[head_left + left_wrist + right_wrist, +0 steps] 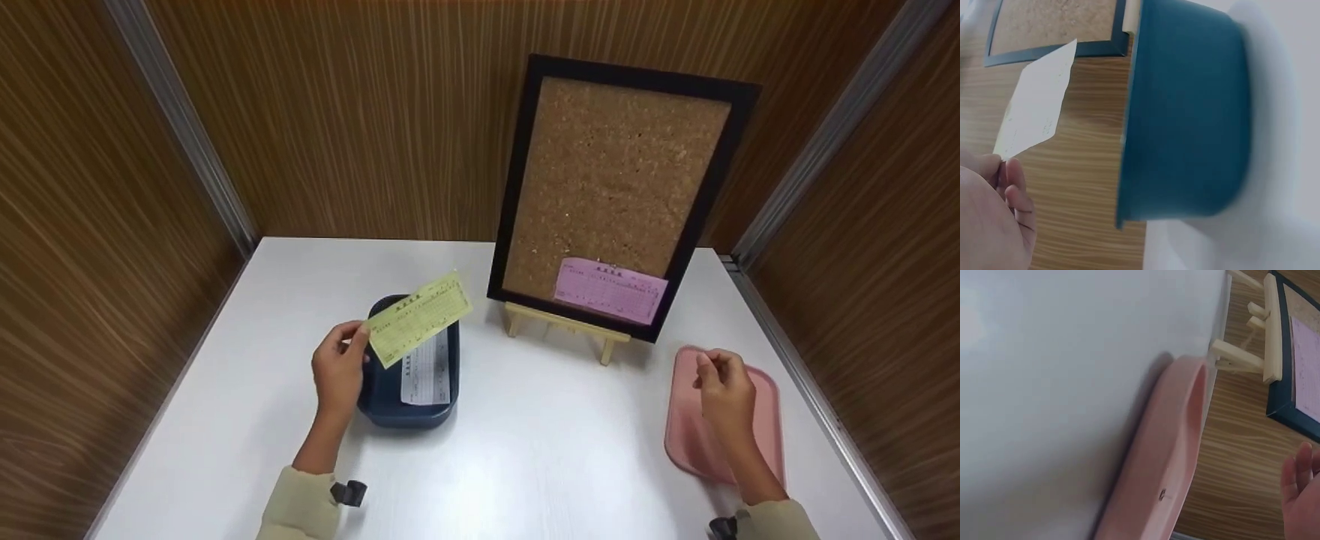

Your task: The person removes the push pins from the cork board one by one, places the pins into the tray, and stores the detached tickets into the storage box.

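Note:
My left hand [339, 367] pinches a yellow printed paper slip [420, 318] by its left end, with thumb and fingers. The slip is tilted above a dark blue bin [409, 418], in which a white printed slip [427, 375] lies. In the left wrist view the yellow slip [1039, 101] looks pale beside the bin's outer wall [1190, 118]. Over a pink tray [686, 420] my right hand [727, 390] hovers with curled fingers, thumb close to the index finger. No held thing shows there, though something tiny could be hidden.
A black-framed corkboard [615, 165] leans on a small wooden easel [566, 320] at the back. On its lower right part is a pink printed slip [611, 291]. Wood-grain walls [360, 120] with metal edge strips enclose the white table [555, 435].

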`<state>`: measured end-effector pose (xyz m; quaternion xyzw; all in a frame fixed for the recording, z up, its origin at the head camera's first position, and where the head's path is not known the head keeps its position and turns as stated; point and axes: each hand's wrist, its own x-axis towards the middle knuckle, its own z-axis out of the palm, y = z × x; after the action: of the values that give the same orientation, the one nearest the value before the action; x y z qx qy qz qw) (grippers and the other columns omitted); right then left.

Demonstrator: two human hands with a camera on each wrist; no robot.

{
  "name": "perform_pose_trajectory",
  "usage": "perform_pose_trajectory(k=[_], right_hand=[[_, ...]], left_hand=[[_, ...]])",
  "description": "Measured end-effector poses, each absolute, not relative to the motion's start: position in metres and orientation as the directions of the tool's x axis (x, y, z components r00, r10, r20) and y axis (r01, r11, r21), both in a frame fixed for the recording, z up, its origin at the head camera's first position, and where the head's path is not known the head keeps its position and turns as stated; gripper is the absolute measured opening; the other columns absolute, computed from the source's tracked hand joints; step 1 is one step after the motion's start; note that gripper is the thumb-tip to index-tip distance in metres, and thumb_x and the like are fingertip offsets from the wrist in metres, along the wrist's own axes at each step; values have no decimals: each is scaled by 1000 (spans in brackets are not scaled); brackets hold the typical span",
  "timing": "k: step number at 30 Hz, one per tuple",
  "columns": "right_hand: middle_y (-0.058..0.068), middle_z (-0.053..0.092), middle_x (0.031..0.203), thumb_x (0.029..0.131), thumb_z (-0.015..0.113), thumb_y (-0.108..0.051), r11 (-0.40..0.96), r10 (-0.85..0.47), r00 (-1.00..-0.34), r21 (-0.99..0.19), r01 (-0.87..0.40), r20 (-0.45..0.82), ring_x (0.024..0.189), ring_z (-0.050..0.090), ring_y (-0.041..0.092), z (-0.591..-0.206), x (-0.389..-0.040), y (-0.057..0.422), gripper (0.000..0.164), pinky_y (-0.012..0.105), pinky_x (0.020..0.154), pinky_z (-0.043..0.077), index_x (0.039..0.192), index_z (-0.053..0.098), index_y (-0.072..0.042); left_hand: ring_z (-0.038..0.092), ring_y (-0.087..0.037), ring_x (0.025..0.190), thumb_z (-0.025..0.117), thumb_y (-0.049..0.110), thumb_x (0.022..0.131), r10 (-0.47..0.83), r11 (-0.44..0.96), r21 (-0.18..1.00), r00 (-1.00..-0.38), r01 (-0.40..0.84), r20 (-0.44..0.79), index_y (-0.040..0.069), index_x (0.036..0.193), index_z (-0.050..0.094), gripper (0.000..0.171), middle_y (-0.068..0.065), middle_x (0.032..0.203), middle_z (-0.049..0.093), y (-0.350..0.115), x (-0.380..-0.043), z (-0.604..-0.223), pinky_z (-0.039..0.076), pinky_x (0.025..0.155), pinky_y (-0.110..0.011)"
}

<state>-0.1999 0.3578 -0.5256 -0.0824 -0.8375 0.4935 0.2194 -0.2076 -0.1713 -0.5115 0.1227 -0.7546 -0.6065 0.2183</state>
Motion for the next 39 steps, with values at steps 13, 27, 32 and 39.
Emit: perform_pose_trajectory(k=[13, 27, 32, 39], right_hand=[[11, 60, 93, 106, 50, -26, 508, 413, -895, -859, 71, 170, 73, 61, 9, -546, -191, 388, 26, 22, 63, 54, 116, 55, -3], [17, 66, 104, 107, 46, -29, 643, 276, -959, -729, 234, -65, 85, 62, 11, -553, -183, 407, 39, 21, 73, 45, 124, 56, 4], [16, 68, 97, 107, 46, -25, 671, 259, -962, -699, 247, -91, 83, 61, 12, -556, -182, 414, 37, 21, 73, 44, 121, 58, 7], [20, 69, 103, 107, 46, -22, 731, 244, -964, -633, 255, -106, 88, 63, 20, -556, -184, 424, 34, 34, 77, 43, 117, 61, 7]], left_hand=[[55, -19, 76, 61, 32, 100, -557, 368, 920, -825, -137, 100, 16, 115, 72, 24, -2, 107, 70, -178, -196, -534, 40, 63, -32], [66, -27, 103, 64, 35, 97, -487, 434, 873, -873, -223, 20, 13, 114, 75, 29, -8, 109, 74, -178, -201, -552, 44, 84, -44], [67, -27, 102, 65, 29, 97, -446, 456, 864, -895, -213, 15, 9, 113, 75, 27, -11, 107, 75, -177, -200, -553, 45, 82, -42], [67, -22, 86, 65, 23, 95, -368, 504, 843, -930, -189, 12, 8, 110, 75, 23, -8, 100, 75, -176, -201, -549, 47, 71, -32]])
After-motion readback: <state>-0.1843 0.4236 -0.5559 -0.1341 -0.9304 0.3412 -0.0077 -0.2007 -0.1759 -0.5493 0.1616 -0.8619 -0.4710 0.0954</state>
